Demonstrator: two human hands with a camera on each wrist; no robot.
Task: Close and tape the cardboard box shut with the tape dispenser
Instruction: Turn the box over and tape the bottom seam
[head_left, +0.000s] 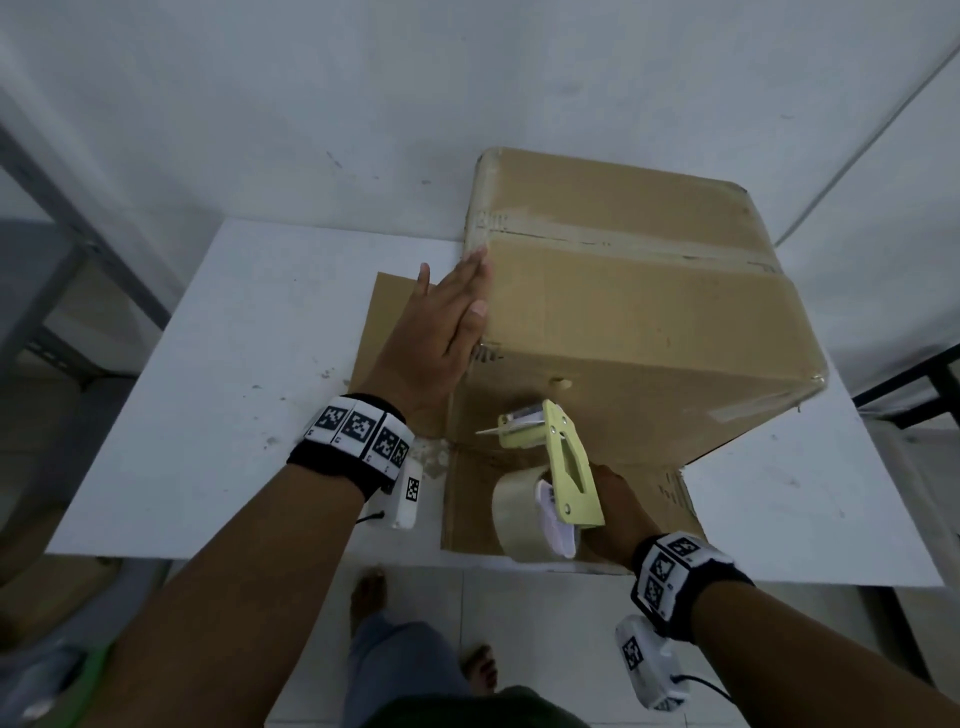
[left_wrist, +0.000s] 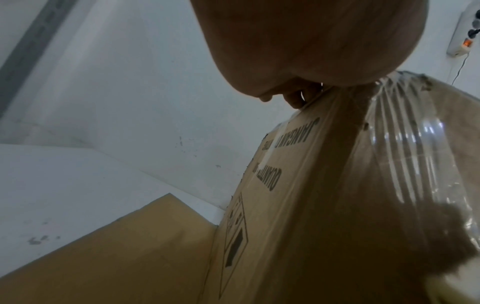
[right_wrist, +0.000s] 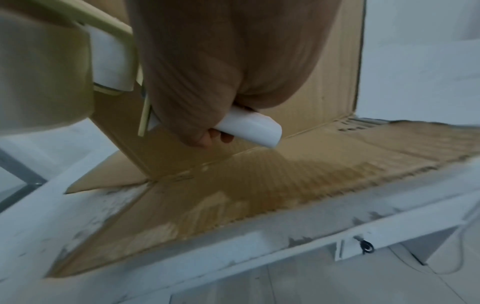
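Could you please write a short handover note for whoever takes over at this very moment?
Left hand: flat, fingers straight, pressed against the left side of the cardboard box.
Right hand: grips the white handle of the tape dispenser, held in front of the box's near side, above a flap.
Box: stands on the white table with its upper face closed and taped along the seam; two flaps lie spread flat on the table at its base.
Done: upper seam taped.
Left: the spread flaps are not yet folded shut or taped.
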